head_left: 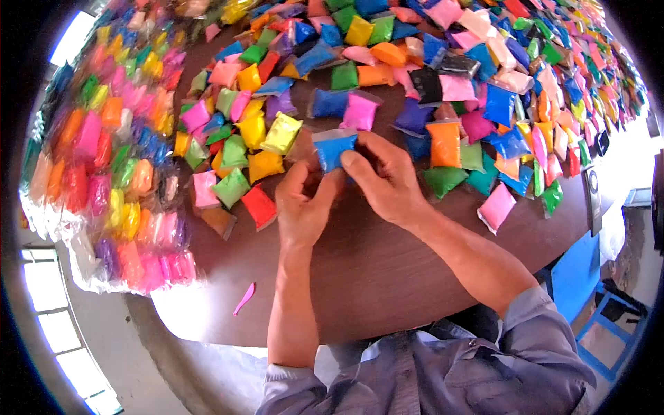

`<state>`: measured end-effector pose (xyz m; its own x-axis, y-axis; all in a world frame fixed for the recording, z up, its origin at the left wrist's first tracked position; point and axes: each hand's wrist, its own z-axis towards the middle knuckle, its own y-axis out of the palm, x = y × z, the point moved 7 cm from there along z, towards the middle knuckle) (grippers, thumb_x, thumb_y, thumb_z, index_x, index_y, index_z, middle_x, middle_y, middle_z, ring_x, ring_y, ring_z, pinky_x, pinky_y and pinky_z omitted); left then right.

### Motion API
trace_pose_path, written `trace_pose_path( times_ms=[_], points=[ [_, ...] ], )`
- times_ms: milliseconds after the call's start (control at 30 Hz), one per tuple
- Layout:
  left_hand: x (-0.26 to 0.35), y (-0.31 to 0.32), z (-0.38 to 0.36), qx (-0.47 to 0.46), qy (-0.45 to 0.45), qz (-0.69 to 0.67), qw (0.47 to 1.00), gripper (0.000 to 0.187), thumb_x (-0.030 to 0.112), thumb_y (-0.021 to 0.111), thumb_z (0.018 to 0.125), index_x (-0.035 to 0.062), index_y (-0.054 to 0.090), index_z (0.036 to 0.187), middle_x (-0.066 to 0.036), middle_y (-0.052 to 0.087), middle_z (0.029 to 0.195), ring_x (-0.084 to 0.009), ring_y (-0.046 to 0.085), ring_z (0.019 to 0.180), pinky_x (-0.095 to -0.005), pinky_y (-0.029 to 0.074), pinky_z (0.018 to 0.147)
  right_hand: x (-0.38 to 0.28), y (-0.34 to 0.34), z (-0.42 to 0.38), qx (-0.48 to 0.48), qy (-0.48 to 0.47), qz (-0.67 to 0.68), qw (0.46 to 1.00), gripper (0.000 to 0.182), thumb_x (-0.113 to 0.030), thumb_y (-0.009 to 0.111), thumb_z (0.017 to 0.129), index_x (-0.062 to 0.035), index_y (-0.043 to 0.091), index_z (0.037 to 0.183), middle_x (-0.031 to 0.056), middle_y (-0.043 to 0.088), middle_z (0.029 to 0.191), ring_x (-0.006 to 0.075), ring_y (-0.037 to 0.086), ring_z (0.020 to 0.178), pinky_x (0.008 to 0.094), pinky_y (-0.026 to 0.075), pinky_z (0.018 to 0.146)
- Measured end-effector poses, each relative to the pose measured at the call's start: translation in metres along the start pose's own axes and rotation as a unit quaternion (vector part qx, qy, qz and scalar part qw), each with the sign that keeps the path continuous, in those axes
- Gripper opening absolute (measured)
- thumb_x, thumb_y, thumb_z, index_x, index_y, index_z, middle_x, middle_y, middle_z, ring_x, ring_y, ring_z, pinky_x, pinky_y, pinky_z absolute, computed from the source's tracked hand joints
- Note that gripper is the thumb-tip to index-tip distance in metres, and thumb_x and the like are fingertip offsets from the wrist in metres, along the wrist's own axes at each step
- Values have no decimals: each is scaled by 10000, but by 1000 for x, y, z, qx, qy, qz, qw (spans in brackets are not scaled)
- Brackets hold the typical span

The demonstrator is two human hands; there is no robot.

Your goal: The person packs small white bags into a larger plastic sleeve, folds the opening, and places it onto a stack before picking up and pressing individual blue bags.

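Both hands are pinching a small blue packet (334,149) just above the brown table (387,277). The left hand (304,204) is gripping its lower edge, the right hand (387,180) closing over its side, thumb perhaps pressing the front. Loose coloured packets (443,90) are lying all around, with bagged bundles (111,159) stacked at the left.
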<state>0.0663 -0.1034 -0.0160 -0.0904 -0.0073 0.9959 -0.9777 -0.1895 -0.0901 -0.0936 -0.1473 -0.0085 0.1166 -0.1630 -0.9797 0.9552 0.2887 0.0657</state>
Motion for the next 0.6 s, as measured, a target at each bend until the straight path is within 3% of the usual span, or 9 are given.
trace_pose_path(
  times_ms=[67, 100, 133, 167, 233, 300, 367, 400, 600],
  points=[
    [14, 6, -1, 24, 43, -51, 997, 233, 152, 792, 1006, 5, 725, 1175, 18, 709, 1016, -62, 616, 877, -229, 499, 723, -1, 1, 0, 15, -39, -2, 999, 216, -111, 662, 1047, -2, 702, 1229, 64, 713, 1013, 121, 628, 948, 320, 544, 826],
    [7, 0, -3, 10, 10, -42, 999, 257, 206, 779, 1020, 28, 735, 1199, 25, 693, 1049, -64, 591, 909, -234, 486, 751, 0, 2, -1, 19, -51, -4, 998, 229, -93, 664, 1039, -5, 707, 1245, 75, 727, 1041, 124, 642, 966, 319, 551, 843],
    [1, -5, -3, 13, -3, -41, 999, 305, 210, 745, 1035, 14, 720, 1267, 11, 700, 1119, -86, 600, 1001, -262, 477, 868, 4, 3, -2, 11, -16, 14, 1000, 225, -73, 668, 1026, -4, 710, 1236, 74, 735, 1061, 124, 645, 965, 327, 557, 848],
    [-5, -9, -2, 17, -16, -39, 999, 357, 213, 710, 1049, -1, 706, 1335, -4, 707, 1189, -107, 610, 1093, -290, 467, 984, 1, 5, -2, 19, -69, 17, 997, 238, -75, 676, 1017, -4, 709, 1241, 106, 741, 1062, 152, 671, 949, 339, 563, 815],
    [-6, -8, 1, 22, 0, -69, 997, 351, 230, 706, 1064, 1, 713, 1329, -6, 706, 1187, -109, 605, 1089, -290, 464, 988, -6, 9, -2, -13, -86, -24, 996, 261, -87, 689, 1005, -1, 705, 1251, 144, 732, 1046, 203, 695, 928, 353, 563, 783],
    [0, -9, 1, 38, 21, -59, 997, 331, 226, 693, 1078, -6, 720, 1313, -7, 708, 1173, -107, 602, 1090, -286, 463, 993, -3, 6, -5, -23, -37, -25, 999, 269, -123, 703, 1001, -1, 710, 1241, 174, 720, 1032, 249, 706, 912, 371, 559, 750],
    [-8, -11, 1, 31, 22, -42, 998, 326, 223, 680, 1088, -15, 720, 1306, -13, 711, 1183, -109, 608, 1102, -288, 468, 1000, 2, 6, -5, -16, -23, -12, 1000, 260, -177, 716, 1010, 2, 728, 1198, 158, 717, 1013, 237, 692, 869, 378, 548, 716],
    [-7, -11, 0, 36, 18, -26, 999, 319, 224, 677, 1091, -13, 725, 1300, -13, 712, 1180, -109, 612, 1094, -293, 471, 999, 2, 7, -4, -15, -31, -8, 999, 229, -189, 711, 1053, 6, 726, 1171, 22, 621, 935, 58, 534, 832, 259, 454, 680],
    [1, -3, -3, 30, 34, -40, 998, 279, 198, 682, 1089, -2, 738, 1275, -7, 714, 1150, -105, 620, 1048, -296, 487, 973, 2, 1, -3, 22, -27, -15, 999, 195, -174, 716, 1052, 15, 738, 1096, 26, 621, 907, 78, 557, 826, 291, 457, 661]
  ],
)
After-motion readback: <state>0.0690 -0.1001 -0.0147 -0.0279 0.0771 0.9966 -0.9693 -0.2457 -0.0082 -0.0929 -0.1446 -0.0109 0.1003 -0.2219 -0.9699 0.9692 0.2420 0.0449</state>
